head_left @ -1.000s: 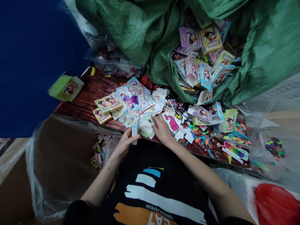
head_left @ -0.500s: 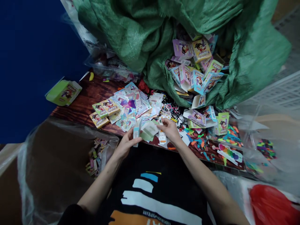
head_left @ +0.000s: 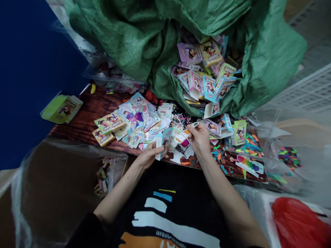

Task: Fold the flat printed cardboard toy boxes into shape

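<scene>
My left hand (head_left: 149, 155) is closed around a small light-blue printed box (head_left: 163, 140), tilted upright above the table's front edge. Between the thumb and fingers of my right hand (head_left: 201, 138) is a narrow white-and-orange printed card (head_left: 183, 136), held to the right of the box. Behind both hands lies a loose pile of pastel printed cards (head_left: 144, 119). Filled-looking yellow and green small boxes (head_left: 112, 123) are stacked at its left. Beside the card pile is a tangle of thin bands (head_left: 179, 120).
A green woven sack (head_left: 152, 44) at the back spills several colourful boxes (head_left: 209, 88). An opened green carton (head_left: 63, 108) stands far left. Below the table, a plastic-lined box (head_left: 51, 172) holds small boxes. Bright small pieces (head_left: 249, 146) and a rainbow-heart card (head_left: 249, 165) lie right.
My right hand has lifted the white-and-orange card off the table. The box in my left hand has moved right and turned, showing its printed face. The whole view has shifted slightly.
</scene>
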Demonstrator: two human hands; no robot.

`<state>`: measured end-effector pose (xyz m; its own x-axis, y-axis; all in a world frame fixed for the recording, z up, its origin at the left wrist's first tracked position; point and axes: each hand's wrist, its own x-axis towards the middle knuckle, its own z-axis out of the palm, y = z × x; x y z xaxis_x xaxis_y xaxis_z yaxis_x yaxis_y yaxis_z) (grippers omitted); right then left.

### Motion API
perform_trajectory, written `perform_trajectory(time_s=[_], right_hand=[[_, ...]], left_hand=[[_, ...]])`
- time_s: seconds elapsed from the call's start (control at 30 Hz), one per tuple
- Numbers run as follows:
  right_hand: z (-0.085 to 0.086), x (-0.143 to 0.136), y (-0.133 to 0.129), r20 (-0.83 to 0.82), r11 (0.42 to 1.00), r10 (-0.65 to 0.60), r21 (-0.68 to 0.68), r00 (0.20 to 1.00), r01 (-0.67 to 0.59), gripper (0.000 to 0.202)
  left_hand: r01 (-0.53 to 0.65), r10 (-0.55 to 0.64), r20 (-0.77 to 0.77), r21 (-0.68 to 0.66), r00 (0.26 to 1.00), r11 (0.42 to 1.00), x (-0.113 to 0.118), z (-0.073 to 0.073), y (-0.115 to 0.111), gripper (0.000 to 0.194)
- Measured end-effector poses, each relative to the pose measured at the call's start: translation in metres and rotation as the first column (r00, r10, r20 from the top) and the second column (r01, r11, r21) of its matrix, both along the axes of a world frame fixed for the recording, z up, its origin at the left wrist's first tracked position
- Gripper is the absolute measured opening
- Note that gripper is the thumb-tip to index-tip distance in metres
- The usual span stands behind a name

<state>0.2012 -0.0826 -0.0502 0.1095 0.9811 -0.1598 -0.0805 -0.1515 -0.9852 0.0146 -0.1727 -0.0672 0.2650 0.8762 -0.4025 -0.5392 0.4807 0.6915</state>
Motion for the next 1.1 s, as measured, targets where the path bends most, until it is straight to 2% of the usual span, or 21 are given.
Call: perform_trajectory(time_s=[0.07, 0.13, 0.2, 0.27, 0.33, 0.4, 0.47, 0.5, 0.57, 0.67, 0.77, 0.87, 0.93, 1.0, 1.07, 1.1], right_hand=[[-0.001, -0.001, -0.004, 0.112, 0.995, 0.033, 0.089, 0.993, -0.043, 0.019], [-0.003, -0.002, -0.009, 0.318, 0.957, 0.003, 0.275, 0.948, -0.095, 0.011], [-0.007, -0.001, -0.013, 0.522, 0.861, -0.108, 0.475, 0.846, -0.183, 0.012], [-0.012, 0.003, -0.016, 0.654, 0.739, -0.24, 0.602, 0.718, -0.301, 0.017], [-0.016, 0.006, -0.018, 0.735, 0.634, -0.347, 0.642, 0.582, -0.432, 0.023], [-0.017, 0.009, -0.021, 0.789, 0.566, -0.413, 0.614, 0.455, -0.55, 0.027], [-0.016, 0.01, -0.025, 0.839, 0.546, -0.391, 0.542, 0.378, -0.639, 0.026], [-0.014, 0.01, -0.028, 0.861, 0.547, -0.355, 0.507, 0.364, -0.667, 0.025], [-0.012, 0.011, -0.034, 0.89, 0.553, -0.26, 0.456, 0.375, -0.698, 0.021], [-0.012, 0.014, -0.042, 0.878, 0.6, -0.128, 0.439, 0.461, -0.669, 0.022], [-0.016, 0.018, -0.042, 0.795, 0.748, 0.003, 0.401, 0.607, -0.529, 0.023], [-0.02, 0.023, -0.039, 0.649, 0.914, 0.087, 0.25, 0.756, -0.319, 0.016], [-0.019, 0.028, -0.037, 0.541, 0.972, 0.098, 0.127, 0.835, -0.197, 0.026], [-0.016, 0.035, -0.038, 0.392, 0.972, 0.232, -0.064, 0.89, -0.225, 0.038], [-0.009, 0.043, -0.038, 0.166, 0.893, 0.411, -0.272, 0.897, -0.359, 0.038], [-0.004, 0.048, -0.037, 0.069, 0.859, 0.434, -0.332, 0.898, -0.389, 0.038]], left_hand=[[-0.01, 0.011, 0.051, -0.008, 0.999, 1.0, 0.005, 0.002, -0.001, 0.065], [-0.025, 0.026, 0.1, -0.015, 0.995, 1.0, 0.007, 0.005, 0.0, 0.069], [-0.029, 0.032, 0.142, -0.024, 0.989, 0.999, 0.009, 0.007, 0.0, 0.072], [-0.024, 0.028, 0.179, -0.027, 0.983, 0.999, 0.01, 0.008, 0.001, 0.073], [-0.027, 0.031, 0.197, -0.019, 0.98, 0.999, 0.011, 0.009, 0.001, 0.075], [-0.034, 0.035, 0.192, -0.01, 0.981, 0.999, 0.012, 0.009, 0.001, 0.076], [-0.042, 0.043, 0.164, -0.008, 0.985, 0.999, 0.013, 0.008, 0.0, 0.074], [-0.043, 0.044, 0.147, -0.009, 0.988, 0.999, 0.013, 0.008, -0.001, 0.07], [-0.041, 0.041, 0.118, -0.008, 0.992, 0.999, 0.014, 0.008, -0.002, 0.064], [-0.025, 0.024, 0.09, 0.014, 0.996, 1.0, 0.014, 0.009, -0.005, 0.06], [0.026, -0.027, 0.017, 0.037, 0.999, 0.999, 0.017, 0.011, -0.009, 0.055], [0.118, -0.114, -0.07, 0.055, 0.991, 0.991, 0.022, 0.013, -0.013, 0.054], [0.169, -0.162, -0.087, 0.08, 0.983, 0.982, 0.023, 0.014, -0.015, 0.054], [0.213, -0.204, -0.087, 0.111, 0.975, 0.971, 0.022, 0.016, -0.016, 0.053], [0.271, -0.256, -0.113, 0.142, 0.96, 0.952, 0.019, 0.019, -0.016, 0.057], [0.301, -0.277, -0.159, 0.153, 0.948, 0.941, 0.016, 0.019, -0.015, 0.06]])
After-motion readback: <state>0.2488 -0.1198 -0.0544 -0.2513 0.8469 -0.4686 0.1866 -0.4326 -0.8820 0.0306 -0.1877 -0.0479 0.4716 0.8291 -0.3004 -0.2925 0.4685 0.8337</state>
